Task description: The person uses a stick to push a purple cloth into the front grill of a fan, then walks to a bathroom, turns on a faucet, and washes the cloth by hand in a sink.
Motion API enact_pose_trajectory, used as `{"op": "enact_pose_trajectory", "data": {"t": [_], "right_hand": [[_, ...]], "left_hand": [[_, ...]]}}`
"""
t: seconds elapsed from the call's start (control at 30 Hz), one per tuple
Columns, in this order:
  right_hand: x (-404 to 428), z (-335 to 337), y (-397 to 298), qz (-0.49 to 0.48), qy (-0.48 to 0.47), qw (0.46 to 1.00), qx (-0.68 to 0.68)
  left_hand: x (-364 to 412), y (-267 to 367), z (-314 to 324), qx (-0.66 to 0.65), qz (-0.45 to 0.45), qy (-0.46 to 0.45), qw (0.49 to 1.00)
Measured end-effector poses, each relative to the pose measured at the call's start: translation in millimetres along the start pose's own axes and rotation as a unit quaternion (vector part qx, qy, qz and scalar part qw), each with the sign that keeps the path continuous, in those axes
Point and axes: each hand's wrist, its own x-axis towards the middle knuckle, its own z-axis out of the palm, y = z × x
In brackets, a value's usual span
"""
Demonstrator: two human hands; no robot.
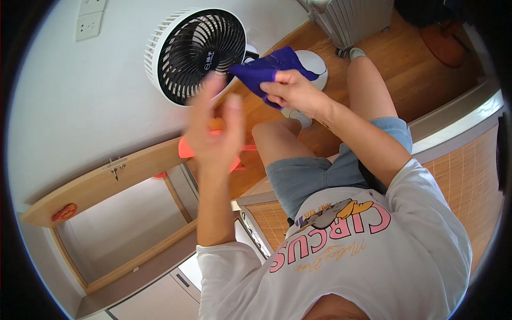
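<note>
My right hand (296, 91) pinches a dark purple cloth (266, 68), which spreads out past the fingertips towards an electric fan. The fan's round head (202, 56) has a white rim and a black spiral grille, and is tilted up beside the wall. Its white round base (316, 66) stands on the wooden floor, partly covered from view by the cloth. My left hand (214, 124) is raised in front of the lower edge of the fan head, blurred by motion. Its thumb and fingers are apart with nothing between them. I cannot tell whether it touches the fan.
A silver suitcase (352, 22) on wheels stands by the wall, near my foot. A wooden door (104, 176) with a metal handle is at the left. Behind my left hand are a red object (187, 148) and an orange one (216, 124). Wall sockets (89, 26) are at upper left.
</note>
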Motion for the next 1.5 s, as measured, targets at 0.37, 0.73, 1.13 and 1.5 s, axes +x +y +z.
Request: {"op": "enact_pose_trajectory", "data": {"t": [0.37, 0.73, 1.13, 1.5], "right_hand": [[37, -5, 6, -0.059, 0.118, 0.967, -0.216], [53, -3, -4, -0.103, 0.173, 0.879, -0.431], [66, 33, -11, -0.136, 0.151, 0.827, -0.525], [44, 34, -3, -0.095, 0.121, 0.918, -0.367]], "left_hand": [[120, -103, -49, 0.025, -0.179, -0.078, 0.981], [112, -118, -50, -0.057, -0.175, -0.060, 0.981], [107, -100, -40, -0.054, -0.146, -0.036, 0.987], [105, -111, -55, -0.086, -0.156, -0.047, 0.983]]}}
